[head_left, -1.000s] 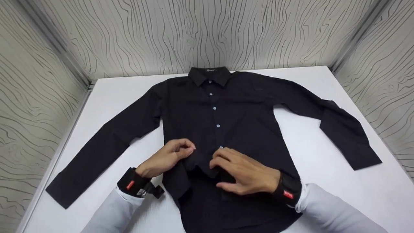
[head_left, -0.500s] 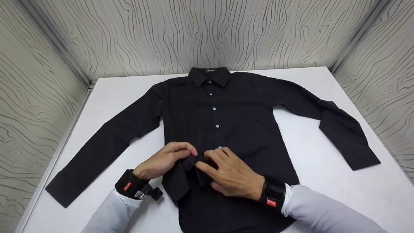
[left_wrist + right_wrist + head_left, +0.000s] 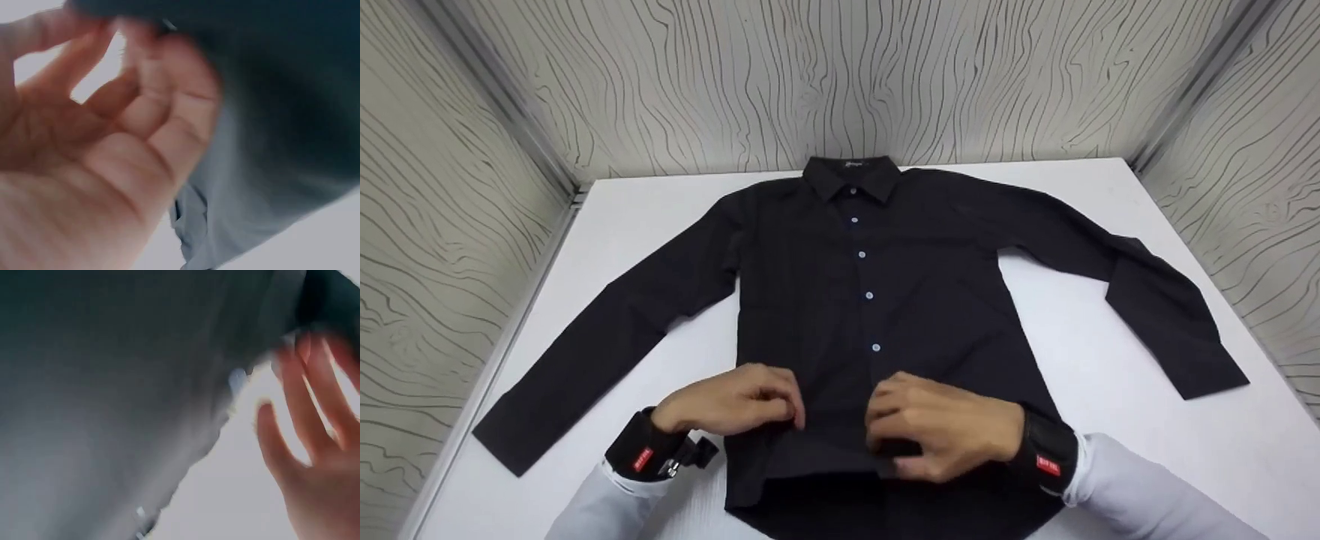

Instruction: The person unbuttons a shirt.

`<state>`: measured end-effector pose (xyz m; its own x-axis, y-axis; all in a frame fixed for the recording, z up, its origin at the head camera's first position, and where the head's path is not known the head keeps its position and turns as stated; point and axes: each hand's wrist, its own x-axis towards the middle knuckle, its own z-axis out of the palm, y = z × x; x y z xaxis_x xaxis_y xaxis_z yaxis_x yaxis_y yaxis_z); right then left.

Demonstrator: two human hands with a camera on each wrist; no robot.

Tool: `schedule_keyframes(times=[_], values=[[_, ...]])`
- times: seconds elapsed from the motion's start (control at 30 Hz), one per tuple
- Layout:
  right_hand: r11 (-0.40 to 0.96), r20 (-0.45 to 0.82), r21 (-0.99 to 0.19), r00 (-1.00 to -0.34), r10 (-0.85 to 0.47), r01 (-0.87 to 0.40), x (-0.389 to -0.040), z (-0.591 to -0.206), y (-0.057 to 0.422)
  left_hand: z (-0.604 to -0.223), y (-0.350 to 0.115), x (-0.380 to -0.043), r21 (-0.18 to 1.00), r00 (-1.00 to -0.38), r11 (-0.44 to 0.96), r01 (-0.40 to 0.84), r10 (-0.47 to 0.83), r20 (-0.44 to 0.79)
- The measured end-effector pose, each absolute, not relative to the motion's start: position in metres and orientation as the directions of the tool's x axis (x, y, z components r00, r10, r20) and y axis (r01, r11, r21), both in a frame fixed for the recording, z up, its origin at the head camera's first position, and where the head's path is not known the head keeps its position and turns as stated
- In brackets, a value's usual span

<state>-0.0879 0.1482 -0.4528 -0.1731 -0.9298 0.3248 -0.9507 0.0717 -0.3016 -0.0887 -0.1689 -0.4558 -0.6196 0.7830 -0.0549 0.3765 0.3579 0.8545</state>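
Observation:
A black long-sleeved shirt (image 3: pixel 810 315) lies front side up, collar away from me, light buttons running down its middle. My left hand (image 3: pixel 735 401) pinches the lower front panel near its left side; dark cloth covers its fingertips in the left wrist view, where the hand (image 3: pixel 129 129) shows palm side. Right of the button line, my right hand (image 3: pixel 945 427) holds the front edge near the hem with curled fingers. In the right wrist view its fingertips (image 3: pixel 292 354) meet the cloth, blurred, and partly hidden. Below the front hem, the inside of the back panel shows.
The white table (image 3: pixel 682 352) carries the shirt, with its sleeves spread left (image 3: pixel 607 330) and right (image 3: pixel 1162 315). Behind the table stands a patterned wall (image 3: pixel 847 82), with metal posts (image 3: pixel 502 97) at the corners.
Both hands have moved toward me, the right also moving sideways. The bunched lower front is drawn down and lies flatter, its hem straighter. The hands are farther apart than half a second ago.

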Motion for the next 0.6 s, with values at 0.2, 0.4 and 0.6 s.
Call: schedule_keyframes(times=[0.2, 0.4, 0.6], values=[[0.133, 0.164, -0.201, -0.168, -0.972, -0.971, -0.061, -0.466, 0.167, -0.451, -0.155, -0.069, 0.642, -0.672, 0.5, 0.581, 0.74, 0.032], [0.094, 0.149, -0.193, -0.124, -0.981, -0.977, -0.036, -0.474, 0.175, -0.449, -0.133, -0.053, 0.414, -0.581, 0.506, 0.757, 0.81, 0.072], [0.121, 0.133, -0.208, -0.151, -0.98, -0.971, -0.032, -0.474, 0.174, -0.455, -0.106, -0.036, 0.25, -0.436, 0.424, 0.87, 0.9, -0.008]])
